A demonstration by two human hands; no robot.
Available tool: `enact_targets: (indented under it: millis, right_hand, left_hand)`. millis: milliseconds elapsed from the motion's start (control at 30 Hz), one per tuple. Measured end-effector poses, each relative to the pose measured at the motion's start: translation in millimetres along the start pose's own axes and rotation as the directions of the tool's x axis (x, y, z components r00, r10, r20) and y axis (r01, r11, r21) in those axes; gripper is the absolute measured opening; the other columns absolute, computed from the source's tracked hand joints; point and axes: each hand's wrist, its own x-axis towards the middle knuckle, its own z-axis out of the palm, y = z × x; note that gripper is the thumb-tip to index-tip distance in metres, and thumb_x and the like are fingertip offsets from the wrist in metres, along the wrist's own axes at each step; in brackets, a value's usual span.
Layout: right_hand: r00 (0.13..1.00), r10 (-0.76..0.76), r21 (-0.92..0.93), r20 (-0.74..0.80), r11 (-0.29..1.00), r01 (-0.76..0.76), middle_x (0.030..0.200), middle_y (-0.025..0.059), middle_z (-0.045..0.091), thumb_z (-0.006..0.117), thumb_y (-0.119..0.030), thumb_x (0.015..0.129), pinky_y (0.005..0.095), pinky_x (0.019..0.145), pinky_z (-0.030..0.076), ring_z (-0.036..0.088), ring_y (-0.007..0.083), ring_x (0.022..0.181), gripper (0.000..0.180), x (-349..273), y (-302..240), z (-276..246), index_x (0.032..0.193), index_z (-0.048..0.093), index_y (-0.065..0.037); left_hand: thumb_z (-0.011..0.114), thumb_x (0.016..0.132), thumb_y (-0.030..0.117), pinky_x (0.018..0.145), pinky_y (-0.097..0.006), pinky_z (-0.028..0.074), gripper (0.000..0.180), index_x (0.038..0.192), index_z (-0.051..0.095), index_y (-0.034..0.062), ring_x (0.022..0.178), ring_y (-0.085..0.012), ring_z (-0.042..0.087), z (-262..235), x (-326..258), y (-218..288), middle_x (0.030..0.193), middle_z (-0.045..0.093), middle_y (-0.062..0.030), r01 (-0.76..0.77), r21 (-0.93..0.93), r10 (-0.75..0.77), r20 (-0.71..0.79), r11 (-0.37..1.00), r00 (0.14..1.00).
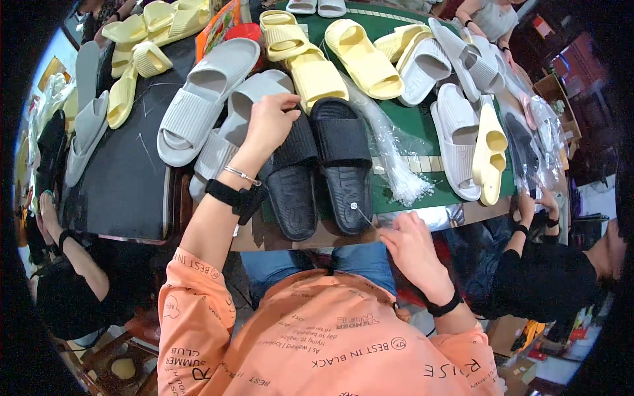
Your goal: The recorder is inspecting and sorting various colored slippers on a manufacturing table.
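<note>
A pair of black slide sandals lies side by side at the table's front edge, toes away from me: the left sandal (292, 191) and the right sandal (343, 165). My left hand (269, 125) is over the left sandal's toe end, fingers curled together; whatever they may hold is hidden. Beside the right sandal's heel, my right hand (413, 247) pinches the end of a thin pale strand (368, 221). That strand reaches toward a small round white sticker (354, 205) on the insole. A bundle of clear plastic strands (396, 162) lies to the right of the pair.
Grey slides (198, 105) lie to the left, yellow slides (363, 59) behind, and another grey slide (457, 138) with a yellow one (490, 155) to the right. A green mat (422, 129) covers part of the table. Co-workers' hands (538, 208) are at the right edge.
</note>
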Motion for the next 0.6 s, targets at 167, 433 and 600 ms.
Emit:
enact_targets:
  millis: [167, 433, 600]
  right_hand:
    - [0.979, -0.053, -0.018, -0.197, 0.999, 0.051, 0.063, 0.0067, 0.049, 0.058, -0.006, 0.071, 0.0359, 0.057, 0.039, 0.05, 0.0244, 0.064, 0.014, 21, -22, -5, 0.084, 0.06, -0.003]
    - [0.968, -0.19, 0.098, -0.166, 0.973, 0.208, 0.092, 0.0204, 0.06, 0.05, -0.002, 0.078, 0.0378, 0.079, 0.046, 0.057, 0.0347, 0.085, 0.023, 42, 1, 57, 0.098, 0.056, 0.006]
    - [0.98, -0.191, 0.181, -0.065, 0.963, 0.199, 0.099, 0.0267, 0.054, 0.054, -0.011, 0.078, 0.0405, 0.085, 0.041, 0.05, 0.0398, 0.096, 0.033, 76, 9, 55, 0.102, 0.05, 0.011]
  left_hand:
    - [0.069, 0.067, 0.008, 0.076, -0.028, 0.049, 0.034, 0.098, 0.063, -0.0015, 0.086, -0.0228, 0.064, -10, -3, 10, 0.092, 0.065, -0.0159, 0.014, 0.011, -0.014, -0.085, 1.0, 0.996]
    - [0.066, 0.069, 0.006, 0.072, -0.031, 0.049, 0.027, 0.096, 0.063, 0.0008, 0.081, -0.0262, 0.064, -1, -39, 24, 0.09, 0.064, -0.0177, 0.045, -0.031, -0.048, -0.119, 0.999, 0.992]
    - [0.061, 0.074, 0.003, 0.068, -0.031, 0.049, 0.028, 0.101, 0.06, -0.0021, 0.081, -0.0232, 0.065, 18, -14, 5, 0.096, 0.063, -0.0193, -0.083, -0.399, -0.023, -0.254, 0.913, 0.967]
